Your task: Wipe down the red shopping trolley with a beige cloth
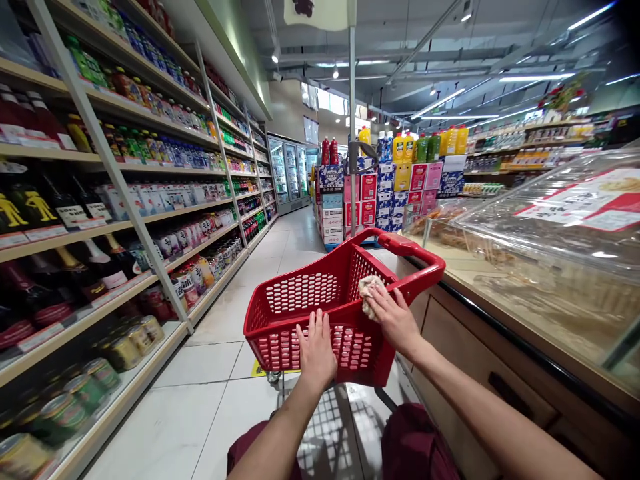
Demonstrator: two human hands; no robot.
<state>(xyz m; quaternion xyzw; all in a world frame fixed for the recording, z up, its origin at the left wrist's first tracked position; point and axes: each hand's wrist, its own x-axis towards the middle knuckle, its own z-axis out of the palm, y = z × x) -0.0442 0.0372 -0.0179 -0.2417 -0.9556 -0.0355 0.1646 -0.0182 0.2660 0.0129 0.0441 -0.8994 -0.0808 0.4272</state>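
Note:
A red plastic shopping cart (300,333) stands sideways in front of me, its basket walls pierced with holes and its handle (415,250) to the right. My right hand (397,317) presses a crumpled, off-white cloth (371,293) against the basket's near rim, close to the handle end. The cloth is bunched under the fingertips. My left hand (317,353) lies with straight fingers on the near side wall, holding nothing. Part of the cart's wheeled frame is hidden below the basket and behind my arms.
Shelves of bottles and cans (165,173) line the left side. A wooden counter (465,340) with clear plastic covers (565,220) runs close on the right. Behind the cart are stacked drink cartons (367,197) and a metal pole (352,93). White floor tiles (200,407) extend leftward.

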